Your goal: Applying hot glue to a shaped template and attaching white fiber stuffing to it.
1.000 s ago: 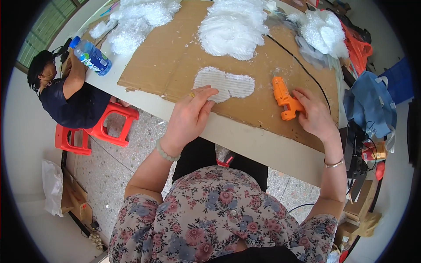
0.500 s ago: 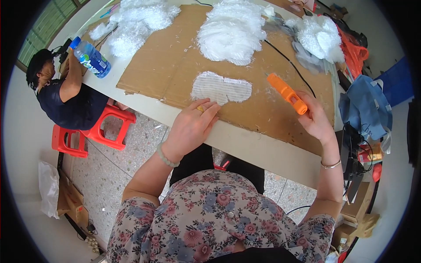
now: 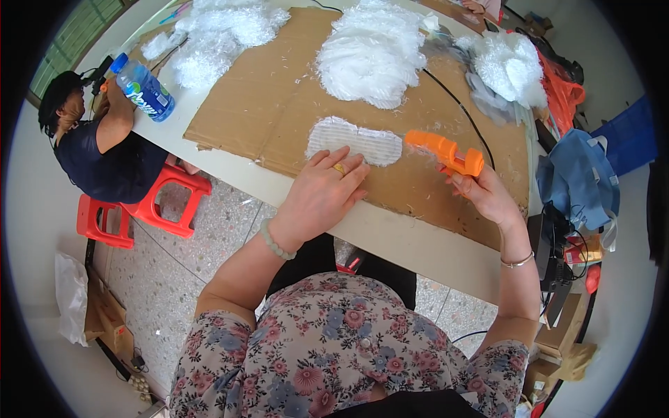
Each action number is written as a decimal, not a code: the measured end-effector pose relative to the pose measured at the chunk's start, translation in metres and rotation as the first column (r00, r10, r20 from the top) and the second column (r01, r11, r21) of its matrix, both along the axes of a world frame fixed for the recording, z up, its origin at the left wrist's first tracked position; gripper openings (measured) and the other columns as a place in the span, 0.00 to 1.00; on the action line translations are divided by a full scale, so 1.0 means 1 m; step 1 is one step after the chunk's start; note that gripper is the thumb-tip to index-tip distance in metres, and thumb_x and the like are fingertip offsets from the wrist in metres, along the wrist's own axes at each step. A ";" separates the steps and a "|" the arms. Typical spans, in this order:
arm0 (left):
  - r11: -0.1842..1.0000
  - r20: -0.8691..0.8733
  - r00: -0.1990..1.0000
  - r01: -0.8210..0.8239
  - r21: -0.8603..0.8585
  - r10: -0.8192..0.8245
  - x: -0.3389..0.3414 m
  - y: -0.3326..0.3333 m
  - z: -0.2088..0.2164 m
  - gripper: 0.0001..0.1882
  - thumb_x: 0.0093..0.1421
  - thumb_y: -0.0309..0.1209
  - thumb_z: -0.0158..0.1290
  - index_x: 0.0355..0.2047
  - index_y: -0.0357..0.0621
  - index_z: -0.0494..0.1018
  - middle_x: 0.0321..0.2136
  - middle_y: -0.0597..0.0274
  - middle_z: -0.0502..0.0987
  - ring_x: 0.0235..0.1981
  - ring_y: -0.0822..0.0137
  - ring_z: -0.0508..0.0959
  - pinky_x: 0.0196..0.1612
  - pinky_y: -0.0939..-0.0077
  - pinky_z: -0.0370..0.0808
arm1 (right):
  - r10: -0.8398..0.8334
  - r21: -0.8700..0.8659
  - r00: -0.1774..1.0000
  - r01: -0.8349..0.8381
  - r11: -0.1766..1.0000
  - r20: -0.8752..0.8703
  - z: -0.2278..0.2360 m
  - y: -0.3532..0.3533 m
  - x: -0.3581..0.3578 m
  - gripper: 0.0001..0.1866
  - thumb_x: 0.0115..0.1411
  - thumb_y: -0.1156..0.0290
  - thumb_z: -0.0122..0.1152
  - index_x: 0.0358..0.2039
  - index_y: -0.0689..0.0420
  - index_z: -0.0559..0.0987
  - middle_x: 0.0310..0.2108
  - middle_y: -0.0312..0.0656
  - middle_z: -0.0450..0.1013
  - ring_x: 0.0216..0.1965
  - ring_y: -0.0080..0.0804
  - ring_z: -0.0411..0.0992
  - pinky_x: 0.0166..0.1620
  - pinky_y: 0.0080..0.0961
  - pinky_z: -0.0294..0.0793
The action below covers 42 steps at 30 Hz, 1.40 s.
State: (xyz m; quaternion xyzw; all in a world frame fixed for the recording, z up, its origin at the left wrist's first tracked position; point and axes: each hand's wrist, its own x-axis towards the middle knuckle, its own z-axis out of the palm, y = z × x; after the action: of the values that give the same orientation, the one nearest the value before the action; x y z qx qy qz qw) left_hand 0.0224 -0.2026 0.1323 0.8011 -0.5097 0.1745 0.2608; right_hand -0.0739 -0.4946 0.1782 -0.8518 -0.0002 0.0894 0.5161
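Observation:
An orange glue gun (image 3: 446, 152) is gripped in my right hand (image 3: 486, 193), its tip close to the right end of a white ribbed piece (image 3: 376, 144). That piece is flat, with rounded ends and a frayed upper edge, and lies on a brown cardboard sheet (image 3: 258, 97). My left hand (image 3: 322, 188) lies over its lower left edge, fingers extended and holding nothing. Just beyond the piece sits a pile of white fluffy strands (image 3: 369, 52). A black cable (image 3: 463, 108) runs over the cardboard toward the glue gun.
More white strands form heaps at the far left (image 3: 223, 42) and far right (image 3: 509, 66). A blue-labelled bottle (image 3: 144, 89) stands at the table's left edge. Nearby, another person (image 3: 104, 146) sits on a red stool (image 3: 171, 198). At right hangs a blue bag (image 3: 582, 174).
My right hand has tilted the glue gun flatter and brought its tip down beside the white piece. My left hand has shifted slightly right and farther onto the piece.

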 end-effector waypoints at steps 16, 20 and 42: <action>1.000 -0.005 1.000 -0.015 0.003 0.015 0.004 -0.003 -0.002 0.20 0.48 0.32 0.60 0.41 0.41 0.72 0.44 0.55 0.75 0.49 0.53 0.73 0.51 0.60 0.68 | -0.022 -0.174 0.999 0.014 0.985 -0.042 -0.002 0.002 0.012 0.22 0.65 0.61 0.51 0.56 0.58 0.67 0.45 0.36 0.71 0.42 0.23 0.68 0.41 0.21 0.71; 1.000 -0.022 1.000 -0.019 0.017 0.020 0.004 -0.002 -0.001 0.20 0.49 0.33 0.60 0.42 0.41 0.72 0.43 0.57 0.75 0.49 0.54 0.73 0.51 0.60 0.68 | -0.037 -0.157 0.998 0.029 0.987 -0.047 -0.002 0.003 0.013 0.21 0.65 0.61 0.51 0.54 0.59 0.67 0.44 0.36 0.71 0.42 0.23 0.68 0.40 0.21 0.71; 0.999 -0.054 0.998 -0.021 0.049 0.024 0.003 0.000 -0.002 0.22 0.49 0.34 0.60 0.44 0.41 0.72 0.47 0.57 0.74 0.52 0.54 0.71 0.54 0.58 0.66 | 0.045 -0.408 0.990 0.015 0.913 0.137 0.000 0.013 0.026 0.10 0.64 0.67 0.49 0.37 0.61 0.71 0.30 0.38 0.69 0.32 0.28 0.66 0.39 0.23 0.67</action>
State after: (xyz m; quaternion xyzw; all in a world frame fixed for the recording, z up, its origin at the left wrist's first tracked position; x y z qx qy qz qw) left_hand 0.0254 -0.2025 0.1308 0.8173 -0.4974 0.1433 0.2533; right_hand -0.0482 -0.4812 0.1785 -0.9448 -0.0250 0.0301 0.3253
